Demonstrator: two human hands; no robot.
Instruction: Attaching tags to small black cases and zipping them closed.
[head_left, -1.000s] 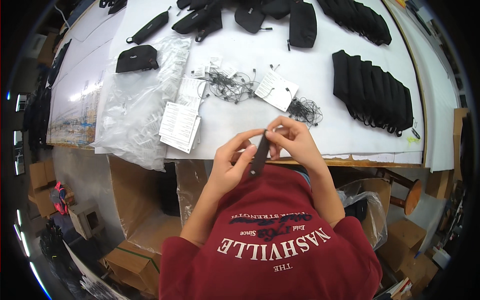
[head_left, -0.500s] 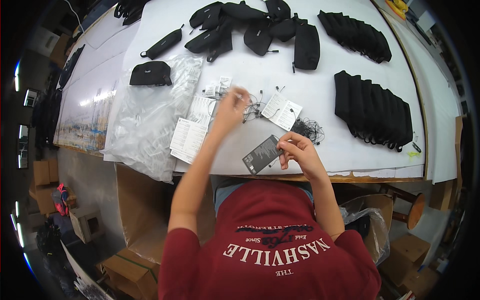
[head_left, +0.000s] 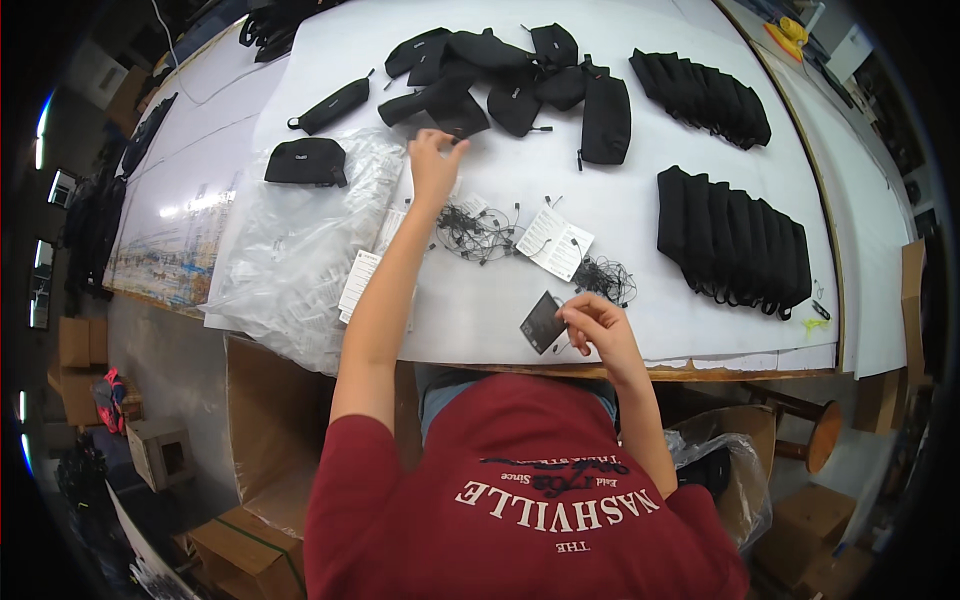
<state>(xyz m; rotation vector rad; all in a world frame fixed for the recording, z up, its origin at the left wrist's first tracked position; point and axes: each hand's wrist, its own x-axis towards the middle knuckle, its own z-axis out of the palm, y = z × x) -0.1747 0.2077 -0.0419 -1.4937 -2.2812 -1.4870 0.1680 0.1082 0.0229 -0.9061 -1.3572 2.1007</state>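
- The white counter (head_left: 700,330) is long and runs off to the upper left; brown cardboard boxes (head_left: 250,540) stand on the floor below its near edge.
- Clear plastic bags (head_left: 290,260) lie at the left, loose black string loops (head_left: 475,232) and white paper tags (head_left: 555,243) in the middle, and two rows of black pouches (head_left: 735,245) at the right.
- The right hand (head_left: 595,325) pinches a small dark card (head_left: 543,322) at the near edge; the card's long axis tilts from lower left to upper right.
- The left hand (head_left: 433,165) is stretched far out, fingers closing on a black pouch (head_left: 450,108) in the heap.
- Half a second ago the left hand was over the string loops; it has now reached further away.
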